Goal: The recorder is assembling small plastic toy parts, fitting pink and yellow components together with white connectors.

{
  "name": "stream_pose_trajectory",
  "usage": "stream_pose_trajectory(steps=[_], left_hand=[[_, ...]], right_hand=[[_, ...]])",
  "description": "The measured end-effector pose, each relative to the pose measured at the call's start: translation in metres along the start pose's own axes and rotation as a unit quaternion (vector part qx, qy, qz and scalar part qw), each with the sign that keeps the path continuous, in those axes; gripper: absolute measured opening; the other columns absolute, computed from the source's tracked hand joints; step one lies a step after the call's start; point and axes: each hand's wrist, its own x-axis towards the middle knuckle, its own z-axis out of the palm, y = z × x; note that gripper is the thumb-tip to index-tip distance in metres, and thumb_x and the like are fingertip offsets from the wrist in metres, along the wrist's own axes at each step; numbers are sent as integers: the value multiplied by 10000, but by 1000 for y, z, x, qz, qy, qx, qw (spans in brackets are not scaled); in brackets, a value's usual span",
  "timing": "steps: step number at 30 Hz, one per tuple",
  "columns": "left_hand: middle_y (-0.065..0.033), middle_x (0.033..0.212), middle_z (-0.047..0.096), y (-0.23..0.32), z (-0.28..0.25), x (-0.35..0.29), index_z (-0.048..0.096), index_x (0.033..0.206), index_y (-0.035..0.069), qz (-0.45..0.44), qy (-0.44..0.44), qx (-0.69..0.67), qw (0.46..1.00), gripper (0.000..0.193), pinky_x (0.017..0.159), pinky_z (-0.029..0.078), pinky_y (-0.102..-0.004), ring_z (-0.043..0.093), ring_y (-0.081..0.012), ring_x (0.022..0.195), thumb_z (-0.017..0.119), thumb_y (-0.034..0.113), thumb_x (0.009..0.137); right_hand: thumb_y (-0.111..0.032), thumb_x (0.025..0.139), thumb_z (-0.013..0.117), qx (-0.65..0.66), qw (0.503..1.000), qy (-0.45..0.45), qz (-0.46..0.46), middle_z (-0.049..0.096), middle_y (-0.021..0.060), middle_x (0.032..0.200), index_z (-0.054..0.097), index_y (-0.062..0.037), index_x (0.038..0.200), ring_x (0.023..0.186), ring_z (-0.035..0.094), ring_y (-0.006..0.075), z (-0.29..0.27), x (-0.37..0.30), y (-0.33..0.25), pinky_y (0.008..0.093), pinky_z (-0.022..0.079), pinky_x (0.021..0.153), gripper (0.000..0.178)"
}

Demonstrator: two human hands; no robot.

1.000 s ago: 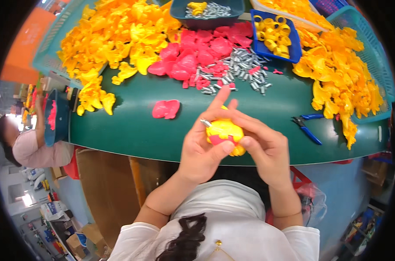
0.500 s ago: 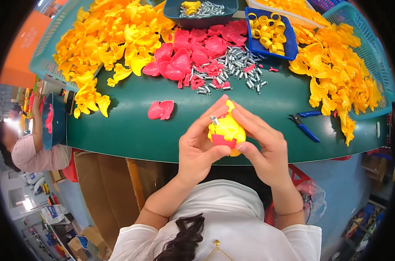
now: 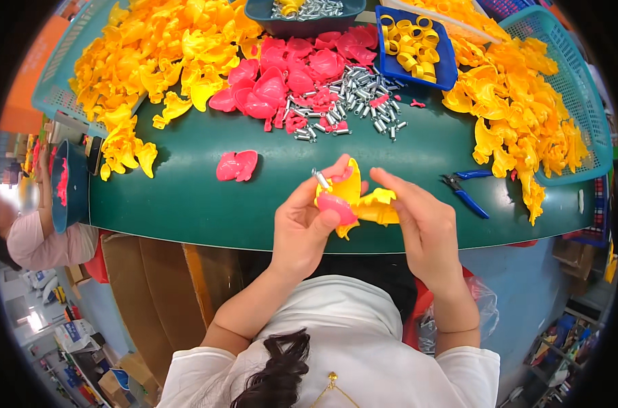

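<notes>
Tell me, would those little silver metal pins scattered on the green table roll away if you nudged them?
Probably some would. The metal pins look like short smooth cylinders, so loose ones at the edge of the heap might roll on the flat green table. Those piled against the pink plastic pieces seem hemmed in and likely just shift. They look stiff, and small enough to slip from fingers.

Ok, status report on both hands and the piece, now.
Left hand grips yellow shell, pink insert and metal pin. Right hand holds second yellow shell. Nothing in the way.
</notes>
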Motion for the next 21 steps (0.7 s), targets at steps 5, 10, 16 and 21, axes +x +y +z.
stream_pose_trajectory(steps=[5, 10, 16, 21], left_hand=[[-88, 1470, 375, 9, -7, 6, 376, 1405, 23, -63, 37, -96, 993, 611, 960, 496, -402, 520, -335, 1224, 625, 288, 915], [-119, 1490, 326, 13, -25, 6, 291, 1450, 47, -114, 8, -206, 972, 571, 987, 478, -427, 496, -350, 1240, 506, 293, 981], [-205, 1505, 269, 20, -18, -1, 254, 1466, 34, -147, 4, -207, 967, 642, 1062, 402, -428, 447, -347, 1284, 558, 274, 953], [-196, 1476, 341, 14, -17, 0, 330, 1438, 5, -110, 9, -109, 988, 658, 1086, 375, -424, 437, -315, 1303, 649, 142, 878]], right_hand=[[110, 868, 461, -188, 959, 182, -107, 658, 150, 1111, 628, 14, 1134, 957, 636, 286, 3, 9, 32, 333, 484, 825, 328], [52, 786, 646, -294, 947, 16, -125, 558, 177, 1289, 624, 3, 1096, 1114, 561, 353, 10, -15, 61, 406, 482, 910, 315], [-32, 733, 745, -218, 975, -23, -36, 552, 177, 1294, 594, -14, 1103, 1083, 569, 325, 1, -3, 55, 375, 462, 939, 400], [-14, 793, 693, 164, 981, -4, 99, 563, 124, 1218, 435, 21, 1359, 1122, 543, 185, 4, -2, 21, 326, 429, 981, 622]])
